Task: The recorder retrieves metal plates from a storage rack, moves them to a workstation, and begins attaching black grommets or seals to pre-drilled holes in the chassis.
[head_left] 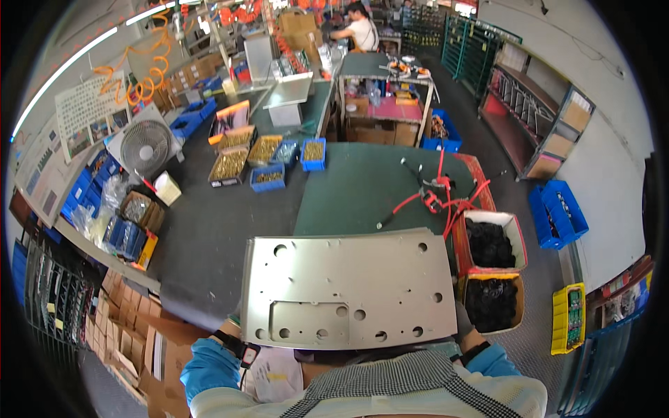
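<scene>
A flat silver metal panel lies before my body, tilted, its far edge over the green mat. It has several round holes, small studs and a rectangular cutout near its front left. My left hand grips its left edge near the front corner; most of that hand is hidden behind the panel. At the opposite edge my right hand, which looks dark-gloved, holds the right side, with its fingers mostly out of sight under the sheet. Close beyond my right hand stand boxes of black parts.
Red-handled cabled tools lie on the green mat. Blue and cardboard bins of small fasteners stand further left, near a fan. A yellow bin and blue bins are at right. Another person works far off.
</scene>
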`<state>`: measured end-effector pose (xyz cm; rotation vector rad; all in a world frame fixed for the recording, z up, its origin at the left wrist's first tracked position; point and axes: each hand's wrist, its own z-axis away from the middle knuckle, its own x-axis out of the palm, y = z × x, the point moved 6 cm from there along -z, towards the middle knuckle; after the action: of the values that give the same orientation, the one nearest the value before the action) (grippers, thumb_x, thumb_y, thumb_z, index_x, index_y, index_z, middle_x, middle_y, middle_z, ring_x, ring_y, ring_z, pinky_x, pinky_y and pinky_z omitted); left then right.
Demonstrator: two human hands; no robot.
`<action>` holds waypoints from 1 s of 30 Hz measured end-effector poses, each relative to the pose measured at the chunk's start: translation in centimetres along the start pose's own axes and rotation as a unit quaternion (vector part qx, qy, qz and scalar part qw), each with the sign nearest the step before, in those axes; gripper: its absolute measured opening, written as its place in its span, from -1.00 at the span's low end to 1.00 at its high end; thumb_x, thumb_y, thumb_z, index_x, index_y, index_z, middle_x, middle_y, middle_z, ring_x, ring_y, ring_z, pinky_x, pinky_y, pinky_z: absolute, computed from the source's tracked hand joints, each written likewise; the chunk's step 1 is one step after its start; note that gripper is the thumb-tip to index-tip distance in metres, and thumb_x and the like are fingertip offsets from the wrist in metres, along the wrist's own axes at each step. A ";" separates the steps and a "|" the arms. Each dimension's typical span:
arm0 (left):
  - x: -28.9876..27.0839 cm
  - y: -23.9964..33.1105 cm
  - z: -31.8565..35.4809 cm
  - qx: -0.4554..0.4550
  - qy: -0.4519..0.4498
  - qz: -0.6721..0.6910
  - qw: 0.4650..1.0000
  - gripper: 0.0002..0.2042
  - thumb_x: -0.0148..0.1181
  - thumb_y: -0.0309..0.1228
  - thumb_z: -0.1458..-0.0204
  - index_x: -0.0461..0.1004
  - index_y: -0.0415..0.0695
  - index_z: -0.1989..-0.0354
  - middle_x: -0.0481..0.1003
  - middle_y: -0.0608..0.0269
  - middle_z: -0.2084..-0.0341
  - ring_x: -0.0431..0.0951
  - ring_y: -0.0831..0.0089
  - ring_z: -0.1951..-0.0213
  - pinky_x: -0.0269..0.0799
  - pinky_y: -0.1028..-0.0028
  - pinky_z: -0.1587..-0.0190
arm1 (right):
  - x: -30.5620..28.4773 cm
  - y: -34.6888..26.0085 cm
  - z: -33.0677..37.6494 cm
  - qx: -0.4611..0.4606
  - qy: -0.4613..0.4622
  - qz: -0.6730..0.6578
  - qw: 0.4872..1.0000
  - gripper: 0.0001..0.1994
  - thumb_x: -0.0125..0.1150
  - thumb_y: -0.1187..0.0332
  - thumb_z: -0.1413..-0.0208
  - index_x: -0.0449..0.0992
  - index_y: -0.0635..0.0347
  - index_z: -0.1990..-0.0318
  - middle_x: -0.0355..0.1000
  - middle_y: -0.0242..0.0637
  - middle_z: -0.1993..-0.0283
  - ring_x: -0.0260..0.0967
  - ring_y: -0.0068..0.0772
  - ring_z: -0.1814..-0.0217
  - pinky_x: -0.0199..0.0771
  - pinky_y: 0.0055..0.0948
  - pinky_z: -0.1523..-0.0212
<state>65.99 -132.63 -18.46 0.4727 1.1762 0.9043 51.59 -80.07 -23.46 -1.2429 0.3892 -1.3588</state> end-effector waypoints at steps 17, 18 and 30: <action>-6.8 2.5 9.2 -0.117 -0.081 0.502 0.853 -0.53 0.04 -0.27 -0.14 0.18 -0.19 -0.20 0.41 0.15 0.02 0.47 0.32 0.06 0.38 0.31 -0.05 | 6.4 -13.9 5.0 -0.125 -0.055 0.603 0.786 -0.60 0.06 0.44 -0.05 0.33 0.30 -0.09 0.36 -0.06 -0.03 0.34 -0.07 -0.06 0.34 -0.30 -0.10; -5.9 3.3 10.4 -0.095 -0.119 0.453 0.879 -0.54 0.06 -0.34 -0.13 0.18 -0.21 -0.19 0.41 0.14 0.02 0.48 0.34 0.09 0.38 0.33 -0.04 | 5.7 -14.8 5.1 -0.144 0.014 0.590 0.794 -0.63 0.05 0.45 -0.09 0.33 0.36 -0.08 0.37 -0.10 -0.06 0.35 -0.19 -0.07 0.34 -0.37 -0.10; -4.3 6.1 12.4 -0.070 0.261 -0.220 0.937 -0.78 -0.02 -0.28 -0.06 0.51 -0.11 0.30 0.52 -0.01 0.47 0.52 0.01 0.35 0.41 0.19 0.28 | 13.7 -13.9 3.3 -0.112 0.030 0.460 0.881 -0.64 0.22 0.29 -0.01 0.39 0.28 0.06 0.44 -0.26 0.31 0.38 -0.50 0.31 0.38 -0.48 0.26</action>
<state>74.91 -131.03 -7.17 -0.1676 1.6045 0.7275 50.81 -86.97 -4.90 -0.9749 1.0499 -0.5310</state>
